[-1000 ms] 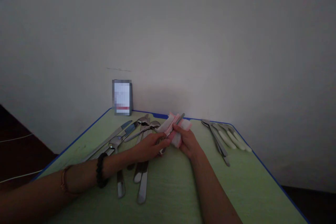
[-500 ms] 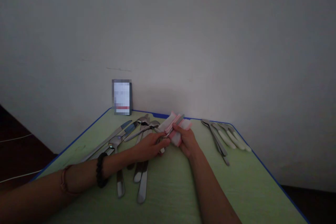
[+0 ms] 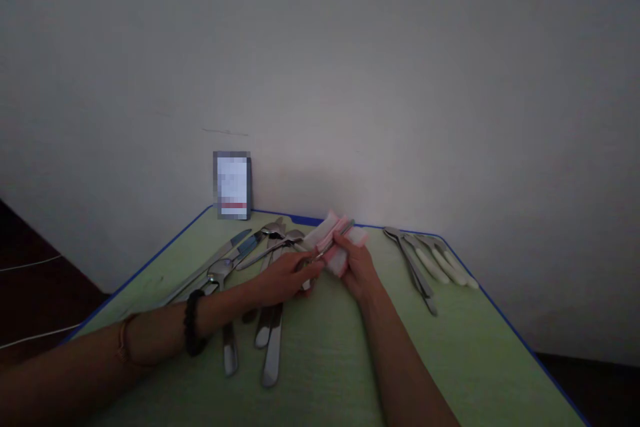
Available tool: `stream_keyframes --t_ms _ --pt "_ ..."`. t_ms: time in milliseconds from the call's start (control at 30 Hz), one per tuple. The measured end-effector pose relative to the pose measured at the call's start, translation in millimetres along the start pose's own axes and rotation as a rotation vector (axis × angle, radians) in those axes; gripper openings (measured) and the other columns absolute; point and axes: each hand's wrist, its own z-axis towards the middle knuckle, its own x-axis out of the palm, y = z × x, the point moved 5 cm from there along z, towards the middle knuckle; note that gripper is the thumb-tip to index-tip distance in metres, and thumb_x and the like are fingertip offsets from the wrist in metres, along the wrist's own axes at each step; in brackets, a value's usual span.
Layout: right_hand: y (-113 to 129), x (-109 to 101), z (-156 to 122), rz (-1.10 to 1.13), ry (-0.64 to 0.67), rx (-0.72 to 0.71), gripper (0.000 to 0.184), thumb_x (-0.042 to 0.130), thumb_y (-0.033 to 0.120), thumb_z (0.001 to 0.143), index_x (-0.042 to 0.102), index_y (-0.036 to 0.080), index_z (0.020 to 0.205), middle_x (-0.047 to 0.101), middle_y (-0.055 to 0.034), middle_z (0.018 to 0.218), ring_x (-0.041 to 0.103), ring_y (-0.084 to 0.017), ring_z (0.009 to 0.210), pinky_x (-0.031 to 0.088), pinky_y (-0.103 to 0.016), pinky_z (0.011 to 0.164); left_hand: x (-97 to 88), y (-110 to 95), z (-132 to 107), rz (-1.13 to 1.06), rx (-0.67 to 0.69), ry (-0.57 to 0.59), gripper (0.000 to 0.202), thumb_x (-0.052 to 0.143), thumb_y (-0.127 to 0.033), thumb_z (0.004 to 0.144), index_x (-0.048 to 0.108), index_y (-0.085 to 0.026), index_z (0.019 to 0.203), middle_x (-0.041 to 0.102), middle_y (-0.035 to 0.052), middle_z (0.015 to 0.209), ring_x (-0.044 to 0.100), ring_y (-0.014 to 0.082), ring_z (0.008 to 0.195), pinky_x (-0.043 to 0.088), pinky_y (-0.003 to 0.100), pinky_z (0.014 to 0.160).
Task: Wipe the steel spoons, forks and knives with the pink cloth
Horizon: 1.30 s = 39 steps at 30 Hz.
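Observation:
Near the far middle of the table, my left hand [image 3: 287, 277] is closed around the bowl end of a metal spoon [image 3: 324, 252]; its fingers hide most of that end. The spoon's handle points away to the right, over a pink and white cloth [image 3: 320, 232]. My right hand [image 3: 357, 267] is closed on this folded cloth, thumb pressed along the handle. Beneath and beside my left forearm lie several metal pieces: a spoon [image 3: 220, 271], a knife [image 3: 225, 253] and long flat handles [image 3: 273, 353].
On the right lie metal cutlery [image 3: 413, 267] and several pieces with white handles [image 3: 440, 263]. A blurred-out phone-like screen [image 3: 233, 183] leans on the wall at the back left. The green table [image 3: 320, 373] has a blue edge and meets the wall.
My right hand has shifted slightly along the handle with the cloth. My left hand has moved a touch. The cutlery on the table lies as before.

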Motion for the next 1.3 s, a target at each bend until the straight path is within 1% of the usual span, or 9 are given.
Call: stream_keyframes --t_ms 133,267,400,600,700,833,1067,1200,1300 --pt "4 2 -2 0.027 -0.009 -0.033 0.039 0.084 0.022 0.060 0.069 0.018 0.095 0.076 -0.0012 0.084 0.070 -0.018 0.077 0.058 -0.031 0.077 -1.0 -1 0 0.029 0.009 -0.002 0.035 0.042 -0.049 0.089 0.050 -0.021 0.069 0.053 -0.0018 0.060 0.050 0.0127 0.049 0.040 0.024 0.050" --pt "6 13 -8 0.019 0.125 -0.024 0.048 0.085 0.023 0.058 0.067 0.019 0.102 0.076 -0.0016 0.088 0.070 -0.021 0.089 0.057 -0.034 0.081 -3.3 -2 -1 0.022 0.015 -0.044 0.034 0.044 -0.049 0.088 0.051 -0.020 0.071 0.052 -0.0030 0.056 0.048 0.0121 0.047 0.039 0.023 0.047" --pt "-1 16 -11 -0.021 0.211 0.052 0.043 0.085 0.018 0.056 0.068 0.017 0.096 0.075 -0.0018 0.082 0.070 -0.019 0.078 0.057 -0.031 0.075 -3.8 -1 -1 -0.046 -0.026 -0.072 0.037 0.048 -0.052 0.087 0.053 -0.020 0.070 0.053 -0.0029 0.055 0.047 0.0112 0.044 0.037 0.023 0.044" --pt "-7 15 -9 0.009 0.155 0.086 0.036 0.083 0.020 0.059 0.067 0.016 0.091 0.074 -0.0026 0.079 0.068 -0.018 0.071 0.055 -0.029 0.069 -0.4 6 -1 -0.181 -0.082 -0.031 0.057 0.028 -0.059 0.092 0.053 -0.018 0.063 0.052 -0.0005 0.052 0.048 0.0114 0.047 0.036 0.022 0.045" --pt "-1 21 -12 0.112 0.144 0.066 0.038 0.078 0.041 0.067 0.067 0.018 0.095 0.075 -0.0060 0.091 0.069 -0.022 0.086 0.055 -0.033 0.077 -1.1 12 1 -0.288 -0.118 -0.049 0.062 0.024 -0.067 0.089 0.053 -0.017 0.066 0.053 -0.0005 0.050 0.046 0.0110 0.044 0.032 0.021 0.040" --pt "3 29 -20 0.280 0.184 0.097 0.064 0.052 0.075 0.071 0.067 0.020 0.100 0.073 -0.0090 0.108 0.065 -0.027 0.106 0.052 -0.042 0.087 -3.6 17 5 -0.438 -0.163 -0.130 0.063 0.022 -0.073 0.086 0.050 -0.018 0.074 0.050 -0.0037 0.047 0.040 0.0092 0.037 0.026 0.019 0.034" --pt "-8 30 -19 0.289 0.128 0.122 0.017 0.066 0.034 0.074 0.068 0.020 0.082 0.074 -0.0018 0.083 0.067 -0.017 0.080 0.052 -0.030 0.079 -3.6 19 5 -0.451 -0.201 -0.198 0.064 0.021 -0.072 0.086 0.050 -0.018 0.070 0.048 -0.0031 0.046 0.040 0.0092 0.036 0.026 0.019 0.034" --pt "-12 29 -17 0.112 0.155 0.066 0.024 0.076 0.034 0.070 0.068 0.018 0.087 0.068 0.0011 0.069 0.059 -0.013 0.059 0.051 -0.027 0.067 -4.2 10 3 -0.249 -0.143 -0.153 0.063 0.024 -0.068 0.089 0.051 -0.017 0.062 0.049 -0.0012 0.048 0.042 0.0102 0.040 0.030 0.020 0.038" --pt "-11 23 -13 0.037 0.138 0.001 0.028 0.080 0.034 0.066 0.069 0.018 0.086 0.065 0.0017 0.063 0.057 -0.013 0.057 0.050 -0.027 0.066 -4.7 5 3 -0.135 -0.075 -0.108 0.062 0.025 -0.064 0.090 0.050 -0.018 0.057 0.047 -0.0011 0.047 0.041 0.0108 0.041 0.032 0.023 0.040"
